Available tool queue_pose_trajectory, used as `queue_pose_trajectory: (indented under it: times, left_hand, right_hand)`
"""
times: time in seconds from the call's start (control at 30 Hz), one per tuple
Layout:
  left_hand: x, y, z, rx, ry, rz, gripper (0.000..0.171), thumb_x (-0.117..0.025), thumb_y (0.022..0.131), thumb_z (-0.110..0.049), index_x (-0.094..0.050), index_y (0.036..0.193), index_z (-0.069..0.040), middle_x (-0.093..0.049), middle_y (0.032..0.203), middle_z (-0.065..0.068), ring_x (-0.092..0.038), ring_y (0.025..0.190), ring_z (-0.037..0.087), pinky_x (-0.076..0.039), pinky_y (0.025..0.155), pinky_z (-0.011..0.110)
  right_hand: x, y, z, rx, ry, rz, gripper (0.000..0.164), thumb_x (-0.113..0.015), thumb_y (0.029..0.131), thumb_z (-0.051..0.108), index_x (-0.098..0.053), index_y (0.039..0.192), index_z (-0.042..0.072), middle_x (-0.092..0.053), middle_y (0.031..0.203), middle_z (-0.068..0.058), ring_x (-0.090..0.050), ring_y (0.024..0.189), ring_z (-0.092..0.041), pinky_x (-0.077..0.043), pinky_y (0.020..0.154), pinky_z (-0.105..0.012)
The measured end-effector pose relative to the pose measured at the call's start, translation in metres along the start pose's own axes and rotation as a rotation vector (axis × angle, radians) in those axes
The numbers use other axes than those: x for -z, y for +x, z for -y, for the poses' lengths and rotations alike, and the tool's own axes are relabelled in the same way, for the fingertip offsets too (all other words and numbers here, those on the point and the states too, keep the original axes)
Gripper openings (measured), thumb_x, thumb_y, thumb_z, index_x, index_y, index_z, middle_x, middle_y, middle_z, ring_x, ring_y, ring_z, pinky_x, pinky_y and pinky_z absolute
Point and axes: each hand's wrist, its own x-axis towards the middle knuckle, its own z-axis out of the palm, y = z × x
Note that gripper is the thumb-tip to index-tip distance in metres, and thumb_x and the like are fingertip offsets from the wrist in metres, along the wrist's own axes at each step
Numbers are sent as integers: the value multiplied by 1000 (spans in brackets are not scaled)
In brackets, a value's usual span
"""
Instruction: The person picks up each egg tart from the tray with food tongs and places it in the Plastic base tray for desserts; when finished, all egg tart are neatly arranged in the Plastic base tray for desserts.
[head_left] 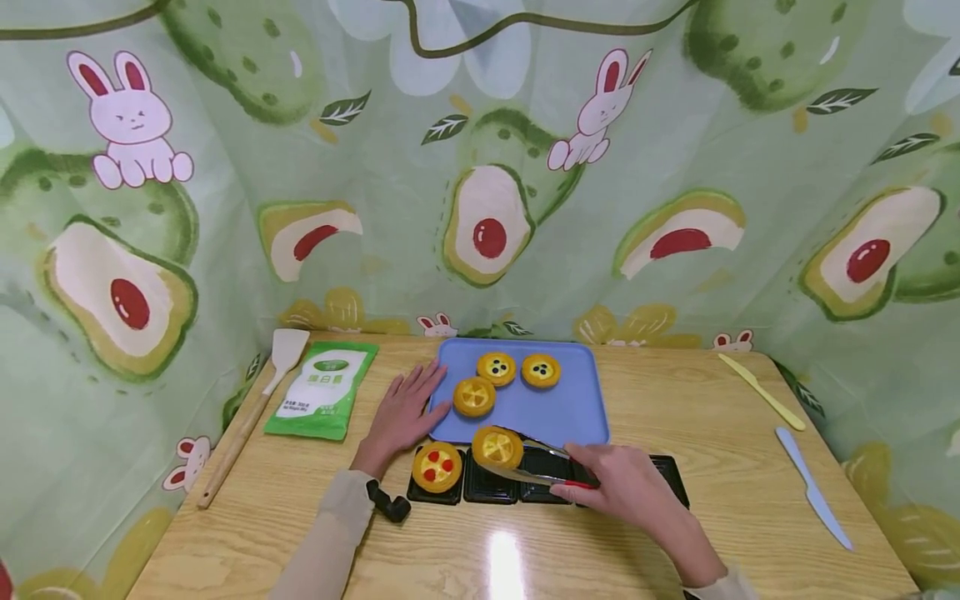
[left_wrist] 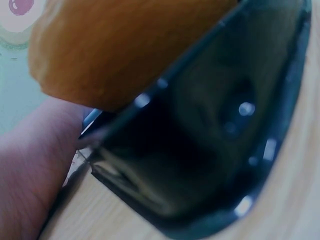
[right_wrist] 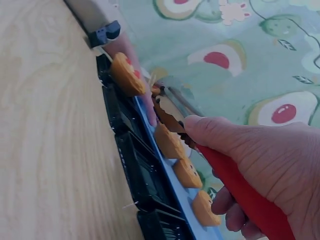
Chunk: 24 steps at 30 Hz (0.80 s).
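Observation:
My right hand (head_left: 622, 487) grips red-handled metal tongs (right_wrist: 245, 195), whose tips hold a tart with yellow wedge-shaped topping (head_left: 497, 447). That tart is over the second black box (head_left: 491, 490) from the left, overlapping the near rim of the blue tray (head_left: 558, 414). My left hand (head_left: 405, 412) rests with straight fingers at the tray's left edge. On the tray are another wedge-topped tart (head_left: 474, 397) and two tarts with dark dots, one on the left (head_left: 496, 368) and one on the right (head_left: 541, 371). A tart with red pieces (head_left: 437, 468) sits in the leftmost black box (left_wrist: 200, 150).
Left of the tray lie a green and white packet (head_left: 322, 390) and a spatula (head_left: 243, 429) with a wooden handle. A yellow knife (head_left: 761, 390) and a blue knife (head_left: 813, 492) lie at the right. Patterned cloth (head_left: 405, 183) hangs behind the table.

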Motion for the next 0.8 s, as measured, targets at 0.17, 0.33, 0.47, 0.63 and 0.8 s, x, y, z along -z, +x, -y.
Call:
queue_pose_trajectory:
  times: [0.17, 0.33, 0.47, 0.63, 0.8]
  left_hand:
    - [1, 0, -2, 3, -4, 1, 72, -41, 106, -61, -28, 167, -26, -22, 174, -2, -19, 160, 30, -13, 127, 57]
    - [2, 0, -2, 13, -6, 12, 73, -40, 106, -63, -26, 168, -27, -19, 174, -4, -17, 161, 29, -12, 128, 56]
    - [2, 1, -2, 21, 0, 20, 73, -39, 106, -64, -25, 168, -29, -17, 174, -6, -16, 161, 28, -12, 128, 55]
    - [3, 1, -2, 20, 3, 21, 73, -41, 106, -63, -25, 168, -28, -18, 174, -5, -17, 161, 28, -12, 128, 55]
    - [2, 1, -2, 24, 12, 31, 73, -40, 106, -63, -23, 168, -29, -17, 174, -6, -15, 161, 27, -11, 128, 55]
  right_hand:
    - [-6, -4, 5, 18, 11, 16, 44, -71, 90, 65, -69, 96, 21, -26, 63, 17, -27, 53, 1, -20, 47, -19]
    - [-9, -6, 10, 15, 18, 35, 48, -73, 89, 65, -75, 104, 19, -42, 62, 17, -32, 54, 2, -26, 45, -18]
    - [-10, -6, 12, -3, 23, 67, 55, -71, 90, 65, -78, 114, 16, -60, 68, 12, -35, 54, 1, -31, 46, -18]
    - [-13, -6, 12, 3, 7, 71, 58, -70, 90, 67, -78, 116, 16, -67, 73, 8, -39, 55, 1, -34, 46, -19]
    - [-15, -6, 12, 3, -6, 71, 58, -69, 90, 68, -78, 115, 17, -67, 73, 8, -41, 55, 0, -35, 46, -20]
